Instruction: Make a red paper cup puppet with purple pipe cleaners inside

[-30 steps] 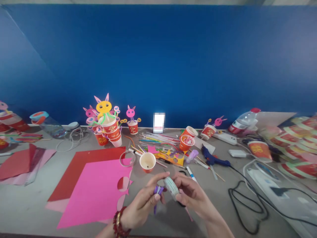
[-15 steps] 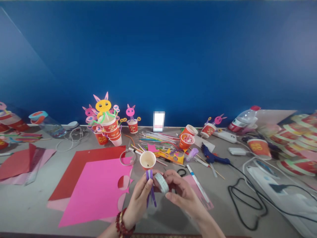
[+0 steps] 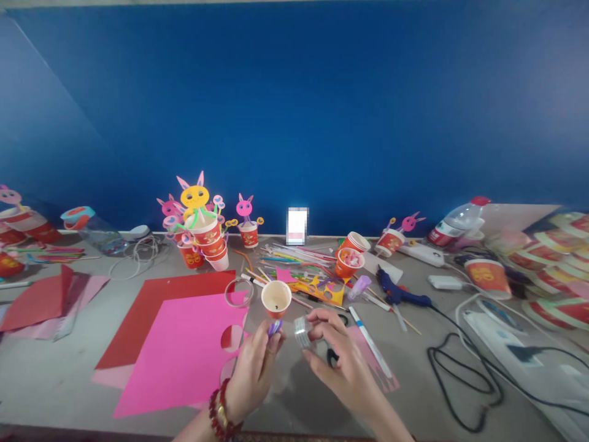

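the purple strip [image 3: 275,327] sits just in front of the open paper cup [image 3: 276,293], pinched in the closed thumb and fingers of your left hand [image 3: 254,365]. what has just changed is its angle and its spacing: half a second ago its two tails hung below your thumb, close against the tape roll [image 3: 301,332]; now only its upper end shows and a small gap parts the two. so, for the moment, the work seems to stand with nothing joining them. the strip looks bunched or folded, glossy purple with a paler streak; its lower part is hidden. your right hand [image 3: 338,353] grips the roll, fingertips on its near-right side, and the roll faces you with a shiny, clear-grey band. beyond, the pink sheet [image 3: 184,356] lies to your left, the blue-capped marker [image 3: 370,342] to your right, and the blue glue gun [image 3: 402,296] farther off.
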`<move>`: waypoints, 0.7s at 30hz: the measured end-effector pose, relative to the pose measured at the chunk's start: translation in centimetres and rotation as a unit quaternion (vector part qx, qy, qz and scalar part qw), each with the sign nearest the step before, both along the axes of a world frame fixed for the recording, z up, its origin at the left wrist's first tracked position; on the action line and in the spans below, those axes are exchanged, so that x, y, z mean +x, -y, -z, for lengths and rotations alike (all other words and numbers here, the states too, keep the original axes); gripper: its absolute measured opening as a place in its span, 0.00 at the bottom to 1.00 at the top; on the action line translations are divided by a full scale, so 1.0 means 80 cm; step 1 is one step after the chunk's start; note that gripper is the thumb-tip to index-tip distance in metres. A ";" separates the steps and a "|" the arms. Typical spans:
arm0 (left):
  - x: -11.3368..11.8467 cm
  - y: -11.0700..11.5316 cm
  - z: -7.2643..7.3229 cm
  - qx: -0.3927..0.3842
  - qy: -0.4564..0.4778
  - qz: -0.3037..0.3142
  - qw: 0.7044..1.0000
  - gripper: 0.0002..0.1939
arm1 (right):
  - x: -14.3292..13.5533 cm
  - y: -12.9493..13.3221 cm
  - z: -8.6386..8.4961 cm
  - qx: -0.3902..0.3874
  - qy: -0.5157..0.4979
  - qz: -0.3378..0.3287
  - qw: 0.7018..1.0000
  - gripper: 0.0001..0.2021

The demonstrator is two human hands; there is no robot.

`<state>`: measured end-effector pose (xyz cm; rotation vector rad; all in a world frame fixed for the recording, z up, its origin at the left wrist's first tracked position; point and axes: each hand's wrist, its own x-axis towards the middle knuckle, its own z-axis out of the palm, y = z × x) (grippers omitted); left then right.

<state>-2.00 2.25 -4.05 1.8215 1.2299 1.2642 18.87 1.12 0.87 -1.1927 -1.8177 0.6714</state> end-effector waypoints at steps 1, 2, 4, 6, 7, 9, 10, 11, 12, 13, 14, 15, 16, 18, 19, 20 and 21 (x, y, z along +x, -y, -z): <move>-0.001 0.000 0.003 0.034 -0.038 0.008 0.999 0.18 | -0.001 0.001 -0.001 0.004 0.000 0.001 1.000 0.04; -0.002 0.000 0.005 0.067 -0.069 0.015 0.995 0.18 | -0.003 0.001 -0.001 0.008 0.001 0.002 1.000 0.05; -0.002 0.000 0.005 0.134 -0.125 0.018 0.983 0.19 | -0.004 0.001 -0.001 0.011 0.005 0.001 1.000 0.06; 0.000 -0.002 0.000 0.162 -0.157 0.012 0.974 0.19 | -0.004 0.001 -0.001 0.012 0.014 0.001 1.000 0.06; 0.002 -0.002 -0.005 0.158 -0.166 0.016 0.973 0.19 | -0.003 0.001 -0.001 0.013 0.020 0.001 1.000 0.05; 0.006 -0.004 -0.015 0.128 -0.177 0.035 0.975 0.18 | -0.003 0.001 -0.001 0.019 0.029 0.005 0.999 0.05; 0.007 -0.005 -0.020 0.114 -0.178 0.047 0.976 0.18 | -0.003 0.000 -0.001 0.020 0.034 0.007 0.999 0.05; 0.009 -0.006 -0.024 0.105 -0.176 0.058 0.977 0.18 | -0.003 0.000 -0.002 0.023 0.037 0.009 0.999 0.05; 0.009 -0.007 -0.027 0.101 -0.171 0.066 0.978 0.18 | -0.004 0.000 -0.002 0.025 0.038 0.011 0.999 0.05; 0.010 -0.008 -0.029 0.098 -0.165 0.070 0.979 0.18 | -0.004 -0.001 -0.003 0.027 0.039 0.012 0.999 0.05; 0.010 -0.008 -0.031 0.094 -0.160 0.072 0.980 0.17 | -0.005 -0.001 -0.003 0.029 0.040 0.014 0.999 0.05; 0.010 -0.008 -0.031 0.090 -0.155 0.073 0.981 0.15 | -0.006 -0.002 -0.004 0.032 0.040 0.015 0.999 0.05; 0.010 -0.008 -0.031 0.084 -0.151 0.073 0.982 0.13 | -0.007 -0.002 -0.004 0.036 0.040 0.015 0.998 0.05; 0.009 -0.008 -0.029 0.068 -0.149 0.075 0.984 0.10 | -0.008 -0.004 -0.004 0.043 0.043 0.013 0.998 0.05; 0.009 -0.008 -0.029 0.058 -0.150 0.076 0.984 0.08 | -0.008 -0.004 -0.004 0.048 0.044 0.012 0.998 0.06; 0.009 -0.008 -0.028 0.049 -0.152 0.079 0.984 0.07 | -0.008 -0.005 -0.004 0.052 0.046 0.011 0.998 0.06; 0.010 -0.008 -0.028 0.041 -0.153 0.082 0.984 0.07 | -0.008 -0.006 -0.003 0.056 0.047 0.012 0.997 0.06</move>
